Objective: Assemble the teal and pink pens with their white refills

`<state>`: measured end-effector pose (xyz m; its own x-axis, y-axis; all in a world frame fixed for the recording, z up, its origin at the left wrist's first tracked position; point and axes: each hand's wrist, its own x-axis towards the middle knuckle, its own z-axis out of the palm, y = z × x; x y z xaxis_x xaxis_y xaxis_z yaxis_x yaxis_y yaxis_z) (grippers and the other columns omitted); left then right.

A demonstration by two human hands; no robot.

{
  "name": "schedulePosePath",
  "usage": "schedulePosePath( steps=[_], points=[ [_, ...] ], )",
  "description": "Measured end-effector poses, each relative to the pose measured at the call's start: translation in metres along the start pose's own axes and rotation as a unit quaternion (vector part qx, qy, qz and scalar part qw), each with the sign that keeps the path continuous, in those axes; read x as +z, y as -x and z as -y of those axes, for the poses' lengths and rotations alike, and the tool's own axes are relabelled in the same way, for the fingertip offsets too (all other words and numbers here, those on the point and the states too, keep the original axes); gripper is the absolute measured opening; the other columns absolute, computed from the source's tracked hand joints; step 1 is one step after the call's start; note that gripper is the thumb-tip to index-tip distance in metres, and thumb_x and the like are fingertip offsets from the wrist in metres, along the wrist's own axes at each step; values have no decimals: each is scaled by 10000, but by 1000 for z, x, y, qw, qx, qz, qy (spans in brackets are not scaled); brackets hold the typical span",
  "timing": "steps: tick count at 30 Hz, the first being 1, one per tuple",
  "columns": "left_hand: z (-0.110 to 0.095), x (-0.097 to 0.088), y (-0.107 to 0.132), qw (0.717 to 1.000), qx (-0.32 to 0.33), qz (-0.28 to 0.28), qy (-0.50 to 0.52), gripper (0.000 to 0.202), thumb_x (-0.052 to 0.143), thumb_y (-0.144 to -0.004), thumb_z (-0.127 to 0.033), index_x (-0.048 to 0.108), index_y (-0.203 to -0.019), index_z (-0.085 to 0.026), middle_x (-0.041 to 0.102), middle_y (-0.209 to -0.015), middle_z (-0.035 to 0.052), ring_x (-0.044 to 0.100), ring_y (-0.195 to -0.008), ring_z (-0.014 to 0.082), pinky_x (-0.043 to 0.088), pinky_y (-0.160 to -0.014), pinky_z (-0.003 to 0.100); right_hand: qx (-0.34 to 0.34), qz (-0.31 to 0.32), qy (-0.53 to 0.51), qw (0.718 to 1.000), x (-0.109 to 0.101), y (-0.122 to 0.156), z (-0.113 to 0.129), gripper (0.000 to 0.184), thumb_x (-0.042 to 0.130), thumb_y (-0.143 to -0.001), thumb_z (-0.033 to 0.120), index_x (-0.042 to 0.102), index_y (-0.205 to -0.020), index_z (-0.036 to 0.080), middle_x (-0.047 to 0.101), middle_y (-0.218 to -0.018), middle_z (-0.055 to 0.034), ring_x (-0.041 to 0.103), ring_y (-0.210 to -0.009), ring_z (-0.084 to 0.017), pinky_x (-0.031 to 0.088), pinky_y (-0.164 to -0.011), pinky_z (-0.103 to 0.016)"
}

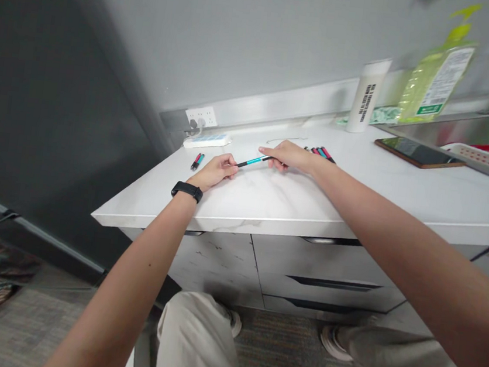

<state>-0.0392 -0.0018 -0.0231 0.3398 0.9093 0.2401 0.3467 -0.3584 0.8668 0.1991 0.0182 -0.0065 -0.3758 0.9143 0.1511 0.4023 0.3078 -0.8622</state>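
Gently, the half-closed left hand point(214, 172) and right hand point(289, 156) are pinching opposite ends of a slim teal-and-black pen point(253, 161), steadying it at twelve o'clock.

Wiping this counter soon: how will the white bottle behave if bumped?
The white bottle probably tips easily, being tall on a narrow base. Its smooth round side may feel slippery, and once down it would likely roll.

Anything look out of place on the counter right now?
Yes: a thin dark wire lies loose on the white countertop, just behind the right hand and the teal pen. It looks stray, attached to nothing visible.
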Motion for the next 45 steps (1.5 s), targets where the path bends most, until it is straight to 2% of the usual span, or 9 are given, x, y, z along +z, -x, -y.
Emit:
schedulePosePath(
  steps=[5, 9, 14, 20, 31, 35, 38, 41, 45],
  points=[
    [0, -1, -3, 1000, 6, 7, -15, 204, 694, -697, -232, 501, -694, -168, 547, -567, -42, 498, -535, 70, 363, -563, 194, 32, 5, 19, 999, 0, 2, 1, 514, 555, -852, 524, 604, -539, 120, 458, -314, -6, 375, -304, -66, 310, -371, -206],
    [0, -2, -8, 1000, -14, 4, 6, 222, 692, -713, -280, 496, -711, -177, 534, -560, -37, 470, -505, 67, 322, -505, 187, 29, 15, -38, 999, 3, -4, -2, 507, 485, -888, 534, 621, -646, 110, 542, -397, -23, 401, -315, -60, 323, -345, -184],
    [2, -3, -16, 999, -33, 20, 30, 287, 620, -786, -408, 497, -685, -169, 525, -566, -10, 429, -467, 64, 263, -437, 197, -77, 12, -105, 991, 6, -5, -1, 323, 733, -744, 399, 630, -923, 151, 687, -703, -23, 555, -486, -57, 362, -369, -125],
    [5, -5, -16, 998, -35, 31, 34, 327, 666, -747, -433, 505, -684, -155, 510, -581, -13, 427, -477, 57, 258, -438, 187, -63, -14, -90, 994, 2, -3, 4, 202, 701, -782, 264, 689, -905, 105, 706, -749, -57, 559, -481, -56, 370, -363, -131],
    [-9, 3, -4, 999, 4, -3, -53, 310, 664, -705, -421, 479, -685, -172, 479, -555, -45, 443, -514, 76, 305, -511, 214, -41, 35, -123, 991, -4, -1, -1, 245, 733, -736, 307, 710, -901, 128, 729, -777, -68, 595, -518, -70, 352, -378, -131],
    [-16, 9, 0, 999, -21, -36, -32, 314, 632, -724, -443, 455, -788, -191, 485, -556, -61, 439, -495, 83, 289, -496, 221, -41, -20, -176, 983, -6, -6, 1, 197, 707, -758, 300, 667, -861, 138, 689, -706, -31, 568, -518, -64, 343, -384, -133],
    [-16, 10, 2, 998, -29, -53, -22, 367, 663, -681, -435, 436, -849, -200, 471, -545, -83, 453, -509, 93, 322, -527, 229, -51, -119, -212, 969, -11, -16, -4, 243, 658, -797, 365, 600, -729, 139, 638, -658, -15, 515, -501, -54, 339, -381, -138],
    [-15, 9, 2, 998, -23, -39, -44, 361, 663, -667, -424, 449, -844, -194, 475, -540, -82, 456, -531, 100, 340, -564, 243, -46, -200, -246, 947, -18, -24, -12, 306, 575, -845, 451, 591, -765, 156, 609, -657, -6, 511, -511, -59, 345, -393, -142],
    [-13, 8, 3, 998, -24, -30, -49, 347, 655, -666, -418, 449, -838, -198, 477, -547, -80, 446, -527, 98, 334, -563, 247, -22, -222, -258, 940, -23, -25, -16, 292, 529, -869, 449, 559, -813, 163, 614, -661, -9, 523, -490, -70, 329, -380, -154]
  ],
)
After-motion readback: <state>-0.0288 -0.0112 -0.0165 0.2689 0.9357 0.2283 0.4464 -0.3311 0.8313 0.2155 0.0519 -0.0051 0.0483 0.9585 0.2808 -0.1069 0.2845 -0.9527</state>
